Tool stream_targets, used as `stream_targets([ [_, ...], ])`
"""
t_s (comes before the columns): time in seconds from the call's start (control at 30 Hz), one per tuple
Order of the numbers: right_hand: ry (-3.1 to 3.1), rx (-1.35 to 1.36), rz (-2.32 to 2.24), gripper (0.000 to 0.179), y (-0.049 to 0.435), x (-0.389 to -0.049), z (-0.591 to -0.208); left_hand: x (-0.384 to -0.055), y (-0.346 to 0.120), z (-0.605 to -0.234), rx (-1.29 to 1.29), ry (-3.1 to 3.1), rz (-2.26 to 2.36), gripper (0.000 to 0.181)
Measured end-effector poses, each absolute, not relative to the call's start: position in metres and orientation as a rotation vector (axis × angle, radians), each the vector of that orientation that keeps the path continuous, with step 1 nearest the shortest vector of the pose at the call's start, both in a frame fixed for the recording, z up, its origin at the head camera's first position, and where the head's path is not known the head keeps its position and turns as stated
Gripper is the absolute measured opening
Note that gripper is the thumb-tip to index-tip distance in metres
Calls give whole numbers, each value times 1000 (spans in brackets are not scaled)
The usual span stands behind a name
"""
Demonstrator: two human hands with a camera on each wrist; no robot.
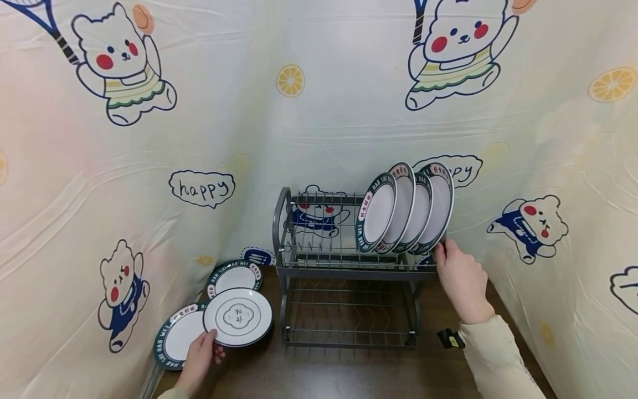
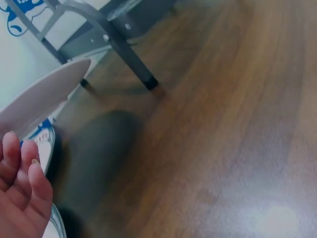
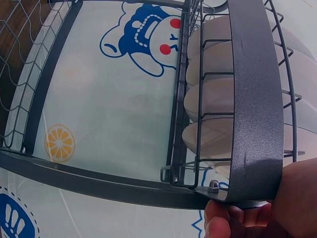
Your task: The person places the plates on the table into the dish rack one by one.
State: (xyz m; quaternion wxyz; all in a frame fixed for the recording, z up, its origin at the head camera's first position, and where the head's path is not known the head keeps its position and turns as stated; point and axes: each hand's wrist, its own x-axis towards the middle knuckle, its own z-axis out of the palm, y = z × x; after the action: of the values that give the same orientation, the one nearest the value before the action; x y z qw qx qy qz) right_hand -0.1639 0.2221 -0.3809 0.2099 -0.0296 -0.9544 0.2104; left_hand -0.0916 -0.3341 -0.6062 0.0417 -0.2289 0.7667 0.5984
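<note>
My left hand [image 1: 199,354] pinches the near edge of a white plate [image 1: 238,316], whose printed centre mark faces up. That plate is raised over two green-rimmed plates, one farther back [image 1: 238,272] and one nearer [image 1: 179,335]. In the left wrist view, the held plate [image 2: 47,94] appears tilted and nearly edge-on above the fingers. My right hand [image 1: 463,282] grips the right end of a grey two-tier dish rack [image 1: 349,274]; its fingers curl around the side frame in the right wrist view. Several plates [image 1: 379,213] stand on edge in the upper tier's right half, beside this hand.
The rack's lower wire tier [image 1: 349,310] sits just above a brown wooden table [image 1: 349,374]. A pale cloth printed with cartoon bears [image 1: 269,133] hangs behind and along both sides. A small black-and-yellow object [image 1: 451,339] is at the right sleeve.
</note>
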Motion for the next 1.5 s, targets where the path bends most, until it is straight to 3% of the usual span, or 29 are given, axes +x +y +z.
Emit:
stream_targets([
  [1.07,-2648,-67,589,37,223,-164,-377,-85,-312,-534,-777,2378,2109,42],
  [1.5,-2667,-82,612,38,222,-163,-379,-78,-311,-502,-707,2636,1933,46],
])
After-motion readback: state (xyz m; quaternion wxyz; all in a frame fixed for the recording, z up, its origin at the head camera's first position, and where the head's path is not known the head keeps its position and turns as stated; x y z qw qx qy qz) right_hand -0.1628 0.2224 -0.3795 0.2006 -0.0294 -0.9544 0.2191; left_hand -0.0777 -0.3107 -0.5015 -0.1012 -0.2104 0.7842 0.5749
